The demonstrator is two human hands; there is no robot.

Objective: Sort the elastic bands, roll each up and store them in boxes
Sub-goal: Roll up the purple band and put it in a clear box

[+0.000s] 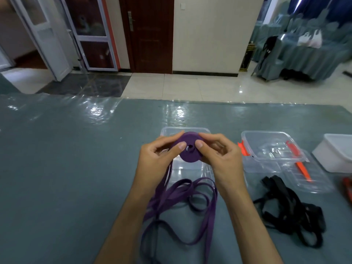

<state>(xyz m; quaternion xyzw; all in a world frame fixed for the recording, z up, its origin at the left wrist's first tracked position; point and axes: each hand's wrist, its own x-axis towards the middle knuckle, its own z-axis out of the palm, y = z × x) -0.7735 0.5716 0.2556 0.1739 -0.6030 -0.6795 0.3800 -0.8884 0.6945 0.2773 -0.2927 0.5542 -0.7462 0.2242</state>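
A purple roll [188,149] is pinched between the left hand [158,159] and right hand [221,155], above a clear box [185,129] at twelve o'clock; its unrolled purple band [182,202] trails toward six o'clock, nearer the left hand.

Ahead of me a dark wooden door [150,35] stands shut, its metal handle [131,21] on the left edge. Left of it, a white-framed glass door [91,33] hangs open. The tiled floor [190,86] gleams. Off to my right, a draped table [312,54] carries white plastic bags [310,40].
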